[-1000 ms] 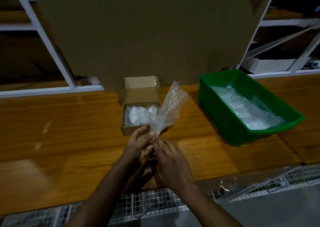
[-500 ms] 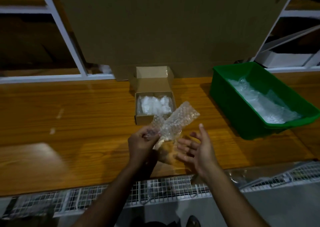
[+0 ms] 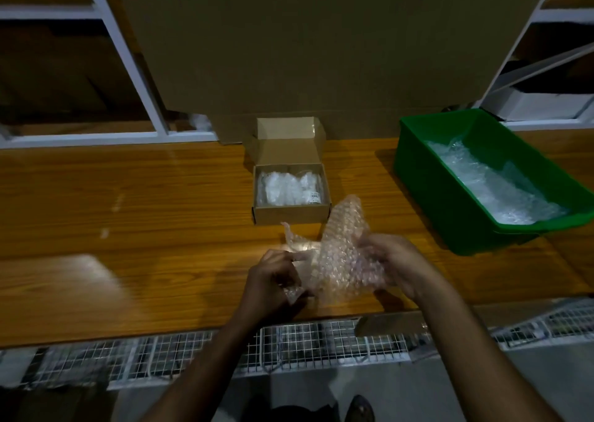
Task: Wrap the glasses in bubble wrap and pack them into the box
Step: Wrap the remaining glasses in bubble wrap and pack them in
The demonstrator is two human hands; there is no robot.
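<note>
Near the tabletop's [image 3: 128, 260] front edge, both hands are gripping a bubble wrap sheet [image 3: 340, 254], left hand [image 3: 273, 280] pinching, right hand [image 3: 395, 264] curling, apparently rolling it closed before the open cardboard box [image 3: 292, 217].

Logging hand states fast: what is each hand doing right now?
Left hand: grips the bubble wrap.
Right hand: grips the same bubble wrap.

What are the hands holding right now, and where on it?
Both hold the bubble wrap sheet: left hand pinches its lower left edge, right hand grips its right side.
</note>
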